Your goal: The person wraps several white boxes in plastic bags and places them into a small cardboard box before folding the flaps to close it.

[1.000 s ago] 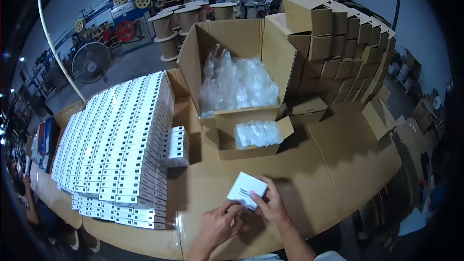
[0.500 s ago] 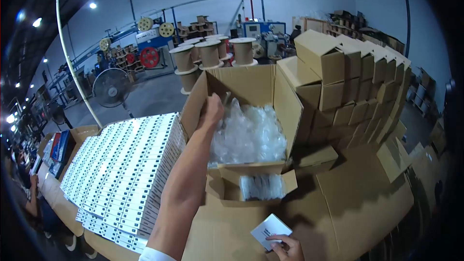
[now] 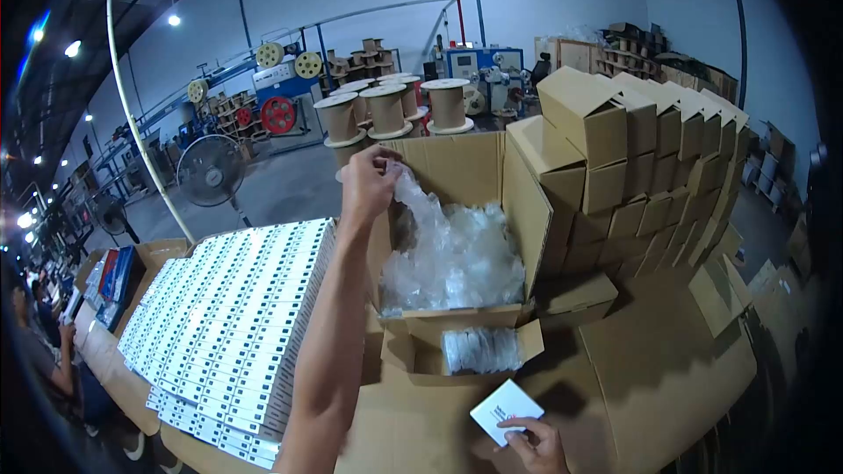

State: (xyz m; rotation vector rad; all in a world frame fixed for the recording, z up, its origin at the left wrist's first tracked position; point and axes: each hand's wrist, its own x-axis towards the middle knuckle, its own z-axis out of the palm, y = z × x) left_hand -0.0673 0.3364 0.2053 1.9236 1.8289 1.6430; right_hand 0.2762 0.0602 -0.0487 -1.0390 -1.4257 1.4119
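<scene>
My left hand [image 3: 371, 180] is closed on the top of some clear plastic wrap [image 3: 421, 202], at the left side of a large open cardboard box [image 3: 448, 162]. More crumpled plastic [image 3: 474, 254] fills that box. Low in the view, my right hand [image 3: 537, 446] pinches a flat white box [image 3: 507, 410] with small print on its face. Just beyond it, a small open carton [image 3: 421, 353] holds several clear-wrapped items [image 3: 481, 350] standing in a row.
Stacked white boxes [image 3: 228, 325] cover the left of the cardboard-topped table [image 3: 667, 386]. Folded brown cartons [image 3: 645, 149] are piled at the right. A fan [image 3: 212, 169], cable spools [image 3: 385, 110] and machines stand behind. A co-worker [image 3: 53, 351] is at far left.
My left hand has risen from inside the large box, and plastic wrap now stretches up to it. The right hand still holds the white box, a little further right in view.
</scene>
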